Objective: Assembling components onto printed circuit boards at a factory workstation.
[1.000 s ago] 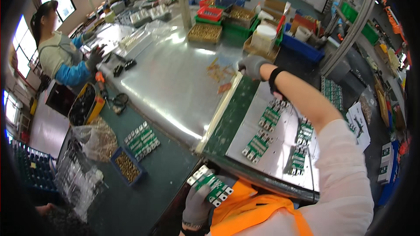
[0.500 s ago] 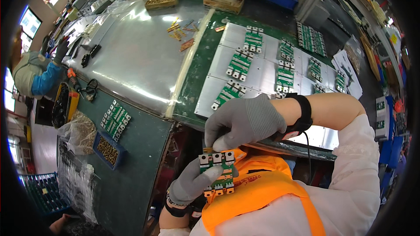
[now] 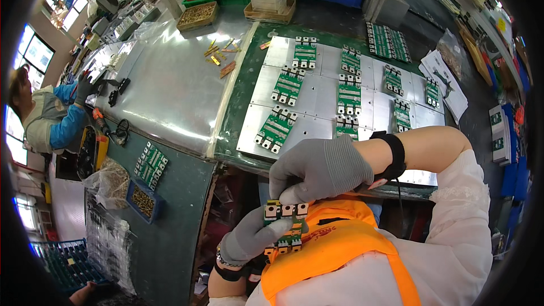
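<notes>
My left hand point(image 3: 252, 237) grips a green circuit board point(image 3: 296, 228) by its side, thumb across the front. Black components with metal tabs line the board's top and bottom edges, and copper-coloured strips show on its face. Just above it, my right hand point(image 3: 317, 171) is closed in a pinch at the upper left edge. A small brass-coloured strip point(image 3: 273, 201) shows under those fingertips, mostly hidden by them. Beyond my hands, several similar boards point(image 3: 276, 129) lie on flat metal plates point(image 3: 309, 99) on the green bench.
Loose brass strips point(image 3: 218, 52) lie on the shiny metal tabletop point(image 3: 170, 90). At the left are a blue bin of small brass parts point(image 3: 143, 201), another board panel point(image 3: 151, 165) and a power screwdriver point(image 3: 101, 120). A co-worker point(image 3: 54, 110) sits at the far left. Paper sheets point(image 3: 445, 82) lie right.
The view has tilted and shifted slightly. My right fingertips and the strip have come down against the board's upper edge. My left hand keeps its hold on the board.
</notes>
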`<action>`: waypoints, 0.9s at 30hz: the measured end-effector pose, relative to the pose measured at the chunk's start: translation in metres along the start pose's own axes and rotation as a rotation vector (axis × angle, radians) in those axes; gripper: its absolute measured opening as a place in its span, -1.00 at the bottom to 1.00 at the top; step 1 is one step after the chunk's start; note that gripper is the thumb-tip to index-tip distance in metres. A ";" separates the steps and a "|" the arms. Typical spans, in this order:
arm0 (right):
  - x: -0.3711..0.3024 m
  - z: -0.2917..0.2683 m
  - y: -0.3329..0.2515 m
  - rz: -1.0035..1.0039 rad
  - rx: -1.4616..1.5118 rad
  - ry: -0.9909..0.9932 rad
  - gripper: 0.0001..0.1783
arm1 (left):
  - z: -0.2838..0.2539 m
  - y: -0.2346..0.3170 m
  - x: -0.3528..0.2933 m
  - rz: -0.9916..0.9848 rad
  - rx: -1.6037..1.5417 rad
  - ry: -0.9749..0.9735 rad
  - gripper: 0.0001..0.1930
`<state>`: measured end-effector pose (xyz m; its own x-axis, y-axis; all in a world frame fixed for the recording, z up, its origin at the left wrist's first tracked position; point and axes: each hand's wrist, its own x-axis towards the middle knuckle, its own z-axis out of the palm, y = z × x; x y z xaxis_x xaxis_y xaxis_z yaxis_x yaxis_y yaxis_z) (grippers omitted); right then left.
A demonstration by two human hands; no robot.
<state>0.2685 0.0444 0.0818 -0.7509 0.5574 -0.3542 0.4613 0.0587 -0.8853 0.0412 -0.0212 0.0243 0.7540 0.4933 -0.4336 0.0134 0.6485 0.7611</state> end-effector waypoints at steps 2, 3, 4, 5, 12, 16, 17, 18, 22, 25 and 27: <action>-0.004 0.002 0.001 -0.004 -0.006 0.010 -0.75 | 0.002 0.002 0.001 -0.026 0.034 0.007 -0.62; -0.005 0.003 0.001 0.004 -0.020 0.010 -0.75 | 0.003 0.002 0.001 -0.047 0.062 0.014 -0.63; -0.007 0.004 0.002 -0.007 -0.013 0.021 -0.75 | 0.004 0.002 0.003 -0.051 0.067 0.012 -0.63; -0.009 0.005 0.002 -0.005 -0.049 0.041 -0.75 | 0.004 0.002 0.004 -0.035 0.065 -0.006 -0.63; -0.014 0.006 0.004 0.045 0.022 0.020 -0.74 | 0.003 -0.002 0.008 -0.037 0.056 -0.045 -0.60; -0.015 0.006 0.008 0.034 0.054 0.000 -0.73 | 0.005 -0.003 0.011 -0.031 0.170 0.045 -0.57; -0.015 0.006 0.009 0.052 0.124 -0.023 -0.71 | 0.006 -0.003 0.011 -0.042 0.155 0.019 -0.57; -0.015 0.006 0.011 0.062 0.174 -0.040 -0.68 | 0.006 -0.002 0.012 -0.052 0.140 -0.009 -0.57; -0.011 0.003 0.024 0.047 0.337 -0.108 -0.67 | 0.008 0.001 0.012 -0.093 0.081 0.000 -0.56; -0.005 0.001 0.034 0.067 0.551 -0.263 -0.67 | 0.009 0.004 0.015 -0.076 0.162 -0.053 -0.54; -0.004 -0.001 0.037 0.096 0.552 -0.326 -0.68 | 0.011 0.006 0.017 -0.169 0.193 -0.009 -0.51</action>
<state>0.2889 0.0452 0.0505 -0.8633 0.2542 -0.4360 0.2879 -0.4614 -0.8392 0.0611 -0.0155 0.0268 0.7363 0.3812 -0.5590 0.2643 0.5985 0.7563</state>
